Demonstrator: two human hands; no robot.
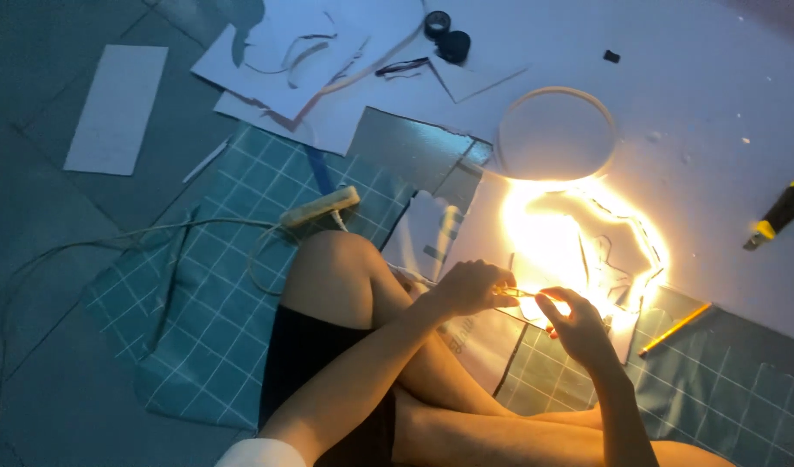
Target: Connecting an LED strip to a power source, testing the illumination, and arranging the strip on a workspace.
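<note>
A glowing yellow light strip [587, 227] is bent into an outline on a white board [691, 130] on the floor. My left hand [470, 287] pinches a thin tool or the strip's near end at the shape's lower edge. My right hand [579, 327] grips the lit strip just to the right of it. The two hands are a few centimetres apart, above my raised knee and crossed legs. The glare hides the exact grip.
A white ring [556, 134] lies beyond the light. A yellow-and-black handled knife [782, 210] lies at right, a pencil [674, 329] near my right hand. Green grid cutting mats [215, 285], paper scraps [276, 60], tape rolls [447, 35] and a cable with a power strip [321, 207] lie left.
</note>
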